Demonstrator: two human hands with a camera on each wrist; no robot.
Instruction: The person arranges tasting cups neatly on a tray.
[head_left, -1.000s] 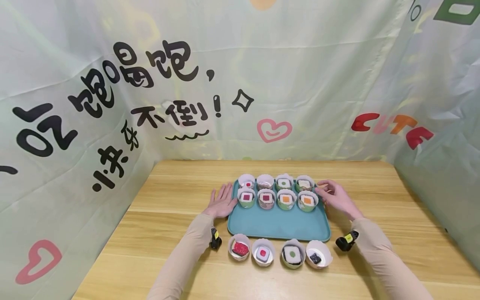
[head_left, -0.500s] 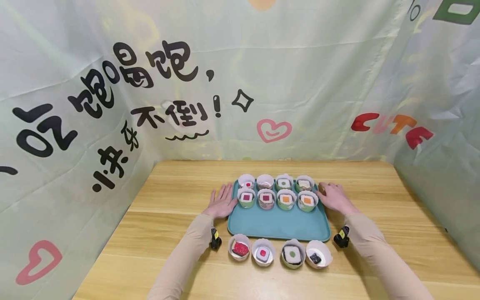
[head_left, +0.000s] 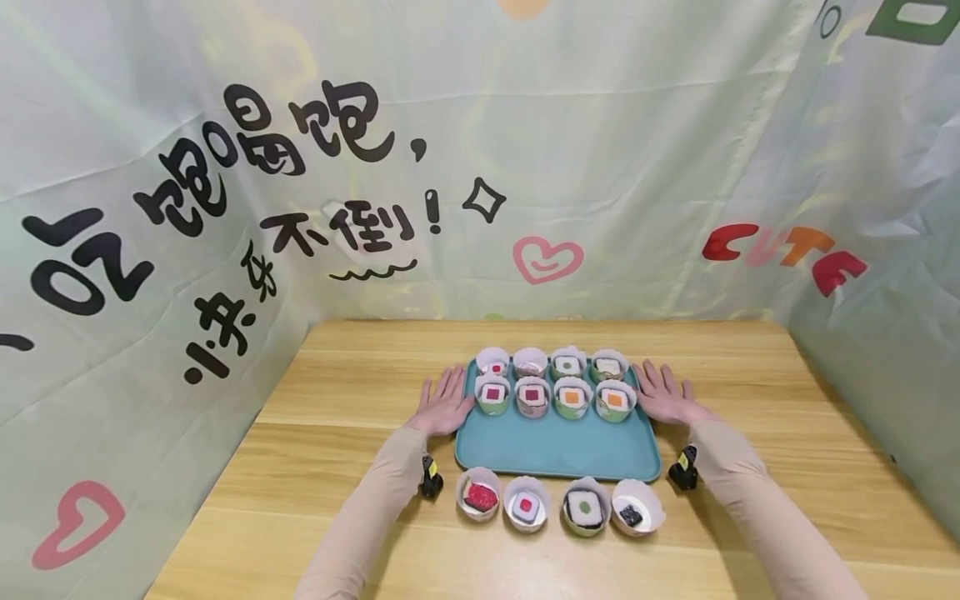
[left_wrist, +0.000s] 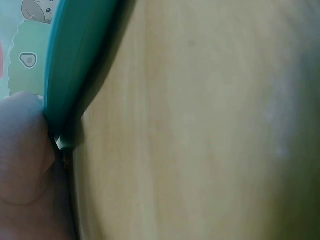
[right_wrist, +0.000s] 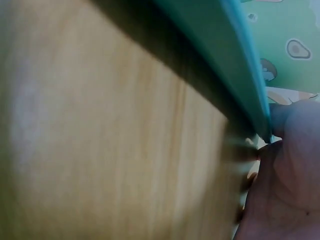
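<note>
- Lower centre of frame: four cups (head_left: 581,531) below the tray (head_left: 555,450).
- Eight more cups (head_left: 572,411) crowd its upper half.
- My left hand (head_left: 441,404) and right hand (head_left: 664,395), spread wide, touch its sides.

Teal tray (head_left: 555,448); lt brn grained tbl (head_left: 390,354); pale grn cloth (head_left: 615,158) w/ blk lettering (head_left: 273,157).

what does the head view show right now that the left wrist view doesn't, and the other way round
Only the head view: the right hand, the four cups in front of the tray and the CUTE lettering.

Only the left wrist view: a distinct avocado-like drawing beyond the tray's edge.

Both: the left hand at the tray, and the wooden table.
</note>
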